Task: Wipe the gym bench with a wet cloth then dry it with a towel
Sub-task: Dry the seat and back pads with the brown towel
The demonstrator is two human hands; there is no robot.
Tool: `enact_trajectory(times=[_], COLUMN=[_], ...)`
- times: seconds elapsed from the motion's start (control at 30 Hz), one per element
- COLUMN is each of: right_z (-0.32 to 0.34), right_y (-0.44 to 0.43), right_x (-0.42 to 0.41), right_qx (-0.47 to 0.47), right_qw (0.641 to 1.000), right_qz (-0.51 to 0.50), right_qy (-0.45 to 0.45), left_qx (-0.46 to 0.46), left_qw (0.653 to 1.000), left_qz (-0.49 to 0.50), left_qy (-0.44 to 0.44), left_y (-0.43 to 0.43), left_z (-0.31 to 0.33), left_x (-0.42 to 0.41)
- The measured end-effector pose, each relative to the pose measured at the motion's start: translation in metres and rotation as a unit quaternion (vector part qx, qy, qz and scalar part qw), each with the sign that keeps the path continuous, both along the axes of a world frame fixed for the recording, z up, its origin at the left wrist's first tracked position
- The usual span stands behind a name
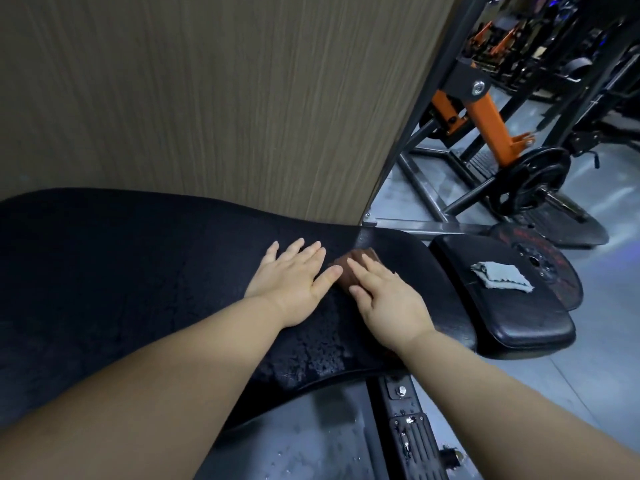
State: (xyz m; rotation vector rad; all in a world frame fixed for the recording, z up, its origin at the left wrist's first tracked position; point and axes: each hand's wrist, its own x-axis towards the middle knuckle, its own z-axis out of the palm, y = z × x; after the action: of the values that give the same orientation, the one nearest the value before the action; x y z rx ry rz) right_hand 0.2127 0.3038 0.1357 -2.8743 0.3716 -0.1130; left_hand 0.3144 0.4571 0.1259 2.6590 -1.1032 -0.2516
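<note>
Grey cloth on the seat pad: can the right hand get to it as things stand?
Probably yes: the grey cloth lies uncovered on the seat pad, with nothing between it and the right hand.

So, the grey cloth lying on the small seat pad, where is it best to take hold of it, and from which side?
Probably at its rumpled edge, the one nearest the right hand, pinched from above. The grey cloth lies flat and folded on the seat pad, so only that raised edge gives a hold. The right hand presses the brown cloth close by.
</note>
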Motion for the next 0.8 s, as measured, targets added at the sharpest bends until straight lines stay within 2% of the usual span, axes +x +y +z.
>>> enact_trajectory(times=[0.53, 0.63, 0.8], right_z=[0.002, -0.001, -0.004], right_y=[-0.034, -0.029, -0.014], right_x=[0.143, 0.14, 0.086], right_qx=[-0.016, -0.023, -0.017], right_qw=[0.997, 0.998, 0.999], right_qz=[-0.068, -0.056, -0.039], right_qy=[0.041, 0.037, 0.025], left_qx=[0.009, 0.013, 0.039], left_qw=[1.0, 1.0, 0.999], left_qz=[0.0, 0.004, -0.016], left_qy=[-0.005, 0.001, 0.021], left_y=[-0.004, -0.003, 0.006], left_z=[-0.004, -0.004, 0.001], left_x=[0.006, 0.01, 0.005])
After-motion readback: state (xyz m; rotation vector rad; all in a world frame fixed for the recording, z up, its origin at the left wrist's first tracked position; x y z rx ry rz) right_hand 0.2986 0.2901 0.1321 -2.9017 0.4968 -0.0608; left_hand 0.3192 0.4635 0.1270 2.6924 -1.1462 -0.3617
